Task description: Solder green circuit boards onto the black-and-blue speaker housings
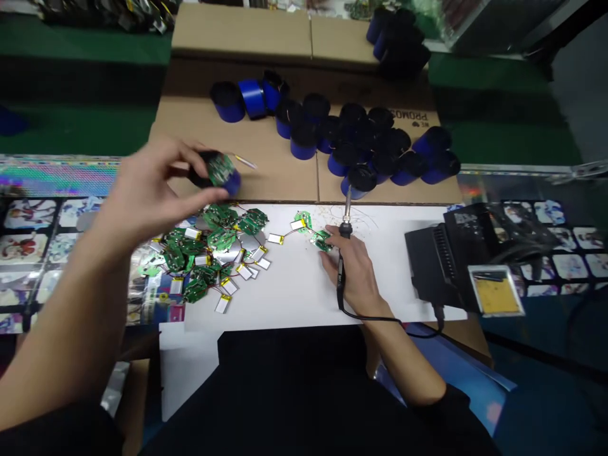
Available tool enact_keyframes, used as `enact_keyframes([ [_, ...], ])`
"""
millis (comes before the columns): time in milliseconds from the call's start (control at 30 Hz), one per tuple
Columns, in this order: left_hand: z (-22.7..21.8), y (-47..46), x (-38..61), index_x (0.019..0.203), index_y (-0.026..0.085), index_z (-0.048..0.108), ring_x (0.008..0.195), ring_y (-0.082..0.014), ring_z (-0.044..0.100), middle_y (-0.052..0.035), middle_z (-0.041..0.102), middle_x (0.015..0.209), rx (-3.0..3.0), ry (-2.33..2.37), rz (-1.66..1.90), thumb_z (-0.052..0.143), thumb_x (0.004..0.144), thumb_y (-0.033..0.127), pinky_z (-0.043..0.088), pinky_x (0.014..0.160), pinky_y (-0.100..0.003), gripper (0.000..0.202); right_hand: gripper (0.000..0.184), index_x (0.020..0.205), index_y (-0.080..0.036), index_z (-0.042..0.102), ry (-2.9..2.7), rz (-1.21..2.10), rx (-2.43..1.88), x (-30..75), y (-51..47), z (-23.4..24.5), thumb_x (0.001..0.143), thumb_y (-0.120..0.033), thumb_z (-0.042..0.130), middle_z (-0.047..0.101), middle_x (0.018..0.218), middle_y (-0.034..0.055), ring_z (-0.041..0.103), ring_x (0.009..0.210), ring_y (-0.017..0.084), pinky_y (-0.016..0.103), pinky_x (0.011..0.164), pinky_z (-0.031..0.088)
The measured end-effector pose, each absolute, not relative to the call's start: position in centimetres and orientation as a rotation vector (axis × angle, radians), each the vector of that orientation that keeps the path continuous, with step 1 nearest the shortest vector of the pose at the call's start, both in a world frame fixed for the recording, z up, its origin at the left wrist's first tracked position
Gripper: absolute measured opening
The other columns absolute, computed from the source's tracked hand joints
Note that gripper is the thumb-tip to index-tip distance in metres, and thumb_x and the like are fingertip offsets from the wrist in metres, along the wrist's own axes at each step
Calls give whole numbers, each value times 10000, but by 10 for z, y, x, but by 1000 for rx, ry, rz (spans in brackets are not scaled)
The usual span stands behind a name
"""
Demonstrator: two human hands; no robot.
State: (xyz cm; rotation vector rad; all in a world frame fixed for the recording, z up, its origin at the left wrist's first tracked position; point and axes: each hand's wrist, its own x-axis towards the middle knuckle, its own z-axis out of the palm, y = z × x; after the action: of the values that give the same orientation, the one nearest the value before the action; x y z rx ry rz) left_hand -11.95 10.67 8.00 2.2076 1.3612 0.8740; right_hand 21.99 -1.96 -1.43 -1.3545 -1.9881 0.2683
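Note:
My left hand (159, 180) is raised over the cardboard, its thumb and fingers closed around a round black-and-blue housing (231, 183). A green circuit board shows on the housing's near side, and a small battery (246, 162) sticks out to its right, slightly blurred. In my right hand (356, 269) is a soldering iron (346, 225), its tip pointing away from me. The thumb and a fingertip of that hand also touch a small green circuit board (322, 240) on the white sheet. A wired flat battery (275, 239) and another green board (303, 220) lie just left of it.
A pile of circuit boards (221, 239) with wired batteries lies left on the white sheet (285, 297). Several blue housings (304, 142) stand on cardboard (270, 171) behind. At right are a black soldering station (427, 259) and a yellow sponge tray (498, 296); the iron's cord (380, 320) runs there.

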Motion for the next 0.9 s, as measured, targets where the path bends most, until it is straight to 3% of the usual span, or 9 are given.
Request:
enact_keyframes([
  [133, 65, 169, -168, 998, 174, 639, 937, -143, 594, 6, 711, 1129, 2017, 1931, 838, 841, 817, 705, 592, 1048, -408, 596, 326, 1285, -229, 609, -2002, 232, -1369, 218, -24, -17, 995, -87, 653, 753, 1330, 159, 765, 1184, 305, 497, 972, 659],
  [200, 57, 194, -183, 959, 174, 624, 920, -146, 534, 24, 691, 1044, 1928, 2083, 812, 849, 792, 701, 561, 1081, -437, 597, 347, 1290, -235, 608, -2000, 213, -1345, 219, -31, -20, 988, -68, 645, 764, 1279, 141, 773, 1133, 284, 475, 947, 671],
  [367, 55, 229, -190, 931, 168, 603, 837, -133, 439, 32, 555, 888, 1866, 2159, 844, 862, 766, 559, 529, 989, -399, 497, 393, 1304, -221, 595, -1999, 251, -1260, 225, -49, -23, 963, -37, 657, 759, 1255, 144, 778, 1117, 263, 416, 905, 694],
  [533, 57, 245, -190, 897, 183, 516, 897, -143, 341, 31, 392, 864, 1745, 2142, 936, 830, 733, 630, 417, 1030, -412, 570, 409, 1323, -239, 596, -2038, 305, -1307, 234, -61, -13, 963, -56, 667, 750, 1310, 159, 763, 1177, 294, 479, 945, 683],
  [700, 48, 253, -205, 934, 199, 448, 1121, -226, 339, 1, 320, 994, 1604, 2135, 1013, 924, 567, 604, 292, 1178, -544, 724, 458, 1343, -246, 602, -2071, 402, -1300, 247, -71, -11, 958, 2, 609, 740, 1348, 160, 762, 1184, 294, 490, 957, 684],
  [800, 54, 245, -191, 1040, 201, 506, 1290, -322, 348, -23, 398, 1195, 1736, 2102, 1112, 873, 683, 580, 293, 1197, -582, 637, 503, 1380, -260, 601, -2061, 481, -1275, 254, -78, -14, 966, 25, 572, 746, 1339, 148, 775, 1143, 271, 451, 922, 699],
  [900, 64, 225, -146, 1168, 217, 603, 1161, -256, 519, -10, 523, 1252, 2012, 1809, 1035, 682, 928, 554, 444, 1069, -516, 421, 491, 1369, -259, 614, -2066, 494, -1222, 258, -80, -16, 974, 28, 561, 763, 1296, 138, 780, 1126, 259, 428, 900, 698],
])
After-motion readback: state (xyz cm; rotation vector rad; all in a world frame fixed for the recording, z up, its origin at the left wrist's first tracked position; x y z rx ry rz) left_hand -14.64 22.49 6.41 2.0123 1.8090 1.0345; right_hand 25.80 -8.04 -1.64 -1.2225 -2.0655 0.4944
